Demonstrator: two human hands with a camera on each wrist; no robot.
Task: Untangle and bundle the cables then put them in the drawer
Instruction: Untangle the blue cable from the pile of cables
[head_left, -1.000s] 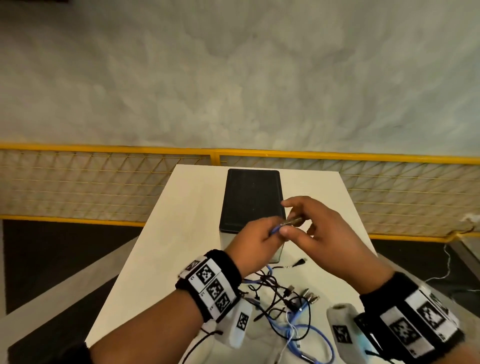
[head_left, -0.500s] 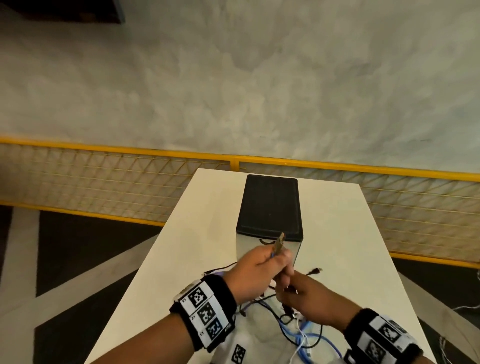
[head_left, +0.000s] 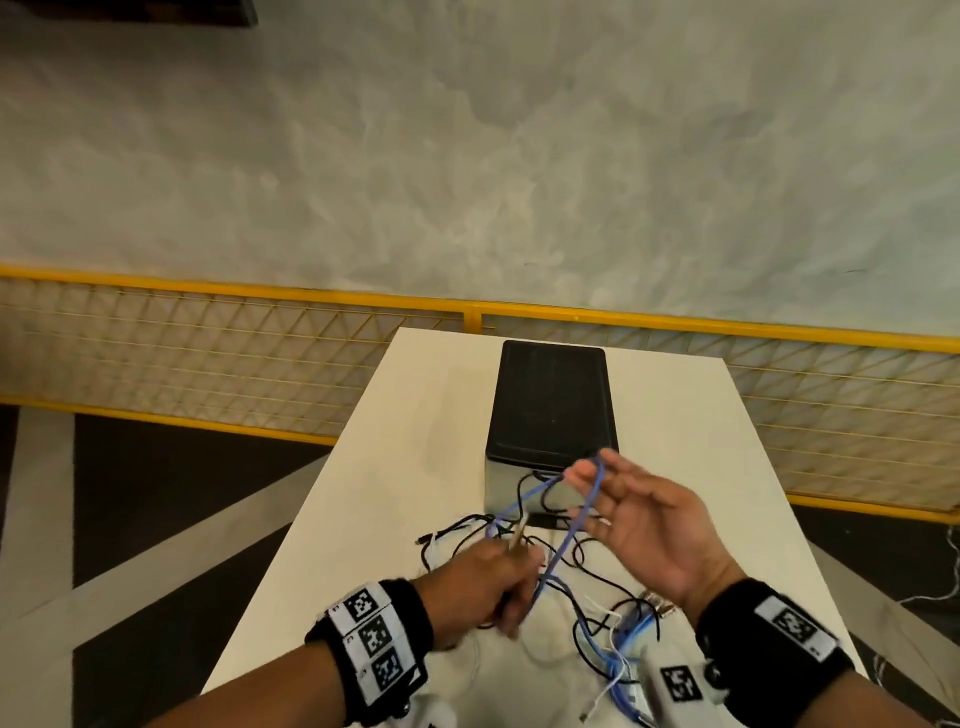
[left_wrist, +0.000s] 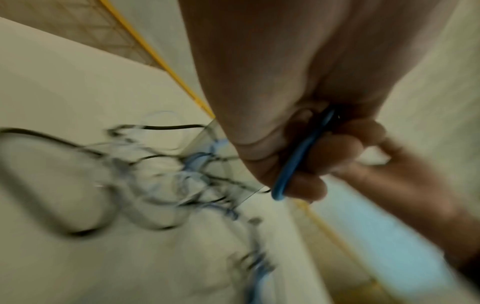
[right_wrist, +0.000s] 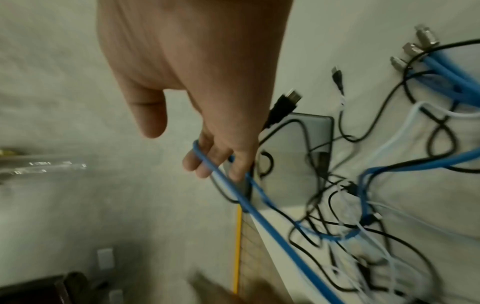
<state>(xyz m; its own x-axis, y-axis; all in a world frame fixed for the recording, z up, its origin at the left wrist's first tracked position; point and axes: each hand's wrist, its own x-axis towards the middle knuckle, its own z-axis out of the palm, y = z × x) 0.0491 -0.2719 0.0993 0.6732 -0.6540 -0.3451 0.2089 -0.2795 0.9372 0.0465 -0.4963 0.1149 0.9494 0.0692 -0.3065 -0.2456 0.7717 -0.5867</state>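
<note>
My left hand (head_left: 506, 564) grips one end of a blue cable (head_left: 558, 551), and its plug sticks up above the knuckles. In the left wrist view the blue cable (left_wrist: 296, 162) runs through the curled fingers (left_wrist: 337, 148). My right hand (head_left: 597, 488) is raised with its fingers nearly straight. A loop of the same blue cable (right_wrist: 226, 185) hangs over its fingertips (right_wrist: 205, 168). Below both hands a tangle of black, white and blue cables (head_left: 597, 618) lies on the white table (head_left: 415, 441). The drawer unit (head_left: 553, 405), black-topped, stands just beyond the hands.
Metal connectors (right_wrist: 413, 47) and a black USB plug (right_wrist: 285, 102) lie among the loose cables. A yellow mesh fence (head_left: 208, 353) runs behind the table. The floor drops away at the table's left edge (head_left: 291, 530) and right edge.
My right hand rose from the cable pile and spread out with the blue cable looped over its fingers. My left hand dropped toward the table, still holding the plug end.
</note>
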